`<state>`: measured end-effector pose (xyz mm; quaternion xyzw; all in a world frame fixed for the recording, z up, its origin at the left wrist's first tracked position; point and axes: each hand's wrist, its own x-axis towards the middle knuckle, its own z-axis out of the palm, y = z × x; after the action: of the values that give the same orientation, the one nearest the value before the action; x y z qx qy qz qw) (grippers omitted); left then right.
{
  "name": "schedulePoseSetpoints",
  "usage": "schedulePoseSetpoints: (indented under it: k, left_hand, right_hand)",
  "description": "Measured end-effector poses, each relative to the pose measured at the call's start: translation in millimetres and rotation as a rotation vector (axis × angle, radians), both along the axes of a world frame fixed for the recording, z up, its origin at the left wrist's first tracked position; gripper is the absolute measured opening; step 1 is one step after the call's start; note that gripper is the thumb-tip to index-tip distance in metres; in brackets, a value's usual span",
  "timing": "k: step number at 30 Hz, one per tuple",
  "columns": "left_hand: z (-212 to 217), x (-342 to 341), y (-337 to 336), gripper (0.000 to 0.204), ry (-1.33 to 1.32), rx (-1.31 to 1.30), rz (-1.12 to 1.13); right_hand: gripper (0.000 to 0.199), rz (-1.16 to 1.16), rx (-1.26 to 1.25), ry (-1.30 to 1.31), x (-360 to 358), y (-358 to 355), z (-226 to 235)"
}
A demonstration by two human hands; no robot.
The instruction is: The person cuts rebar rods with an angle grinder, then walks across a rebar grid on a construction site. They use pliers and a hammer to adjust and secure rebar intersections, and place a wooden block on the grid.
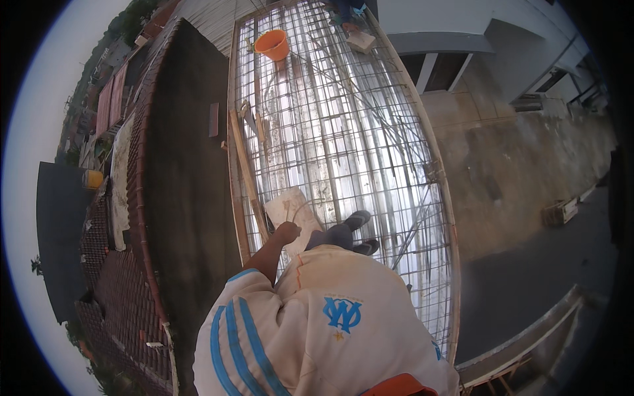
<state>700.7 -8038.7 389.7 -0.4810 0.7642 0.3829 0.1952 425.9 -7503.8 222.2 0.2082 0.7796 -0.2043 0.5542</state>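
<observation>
My left hand (287, 232), closed, is beside my leg over the steel bar mesh (343, 145). It is at the edge of a pale, sack-like piece (286, 203) with brownish marks. A thin curved line rises from my fingers across that piece, perhaps a cord or handle; what I grip is too small to make out. My right hand is not in view. My feet, in dark sandals (357, 220), stand on the mesh just right of the pale piece.
An orange bucket (273, 45) stands far left on the mesh. Wooden strips (248, 175) lie along the left edge. At the far end, another person (345, 12) is beside a pale block-like thing (361, 41). Lower ground (515, 178) lies beyond the right edge; a dark wall (191, 158) rises left.
</observation>
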Motion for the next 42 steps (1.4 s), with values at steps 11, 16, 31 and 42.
schedulePoseSetpoints:
  k: [11,16,31,42]
  left_hand:
    - [12,42,37,0.036,-0.047,-0.054,0.047]
    - [2,70,32,0.034,-0.09,-0.025,0.078]
    - [-51,36,-117,0.033,-0.027,0.034,0.058]
    - [-54,-12,-297,0.032,0.45,-0.205,0.269]
  right_hand:
    - [0.014,-0.015,-0.081,0.014,-35,-55,86]
    - [0.014,0.031,-0.12,0.022,-45,-92,97]
    - [0.016,0.12,-0.128,0.101,-104,-296,127]
    - [0.017,0.297,-0.082,0.151,-146,-446,141]
